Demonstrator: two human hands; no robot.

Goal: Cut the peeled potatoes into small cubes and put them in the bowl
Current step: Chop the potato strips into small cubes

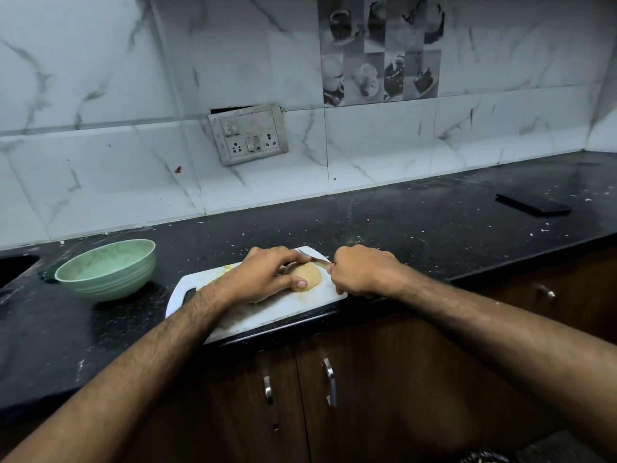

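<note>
A peeled yellow potato [309, 275] lies on a white cutting board [287, 310] at the counter's front edge. My left hand [267, 274] holds the potato from above, fingers curled over it and thumb against its near side. My right hand [362, 270] grips the handle of a knife [315, 257], whose blade lies across the top of the potato and points to the far left. A light green bowl [107, 270] stands on the counter left of the board. More pale potato [228, 268] shows behind my left wrist, mostly hidden.
The black counter [417, 228] is speckled with white bits. A dark flat phone-like object [532, 204] lies at the back right. A sink corner [16, 265] opens at the far left. A switch panel [248, 133] sits on the tiled wall. Wooden cabinet doors [300, 396] are below.
</note>
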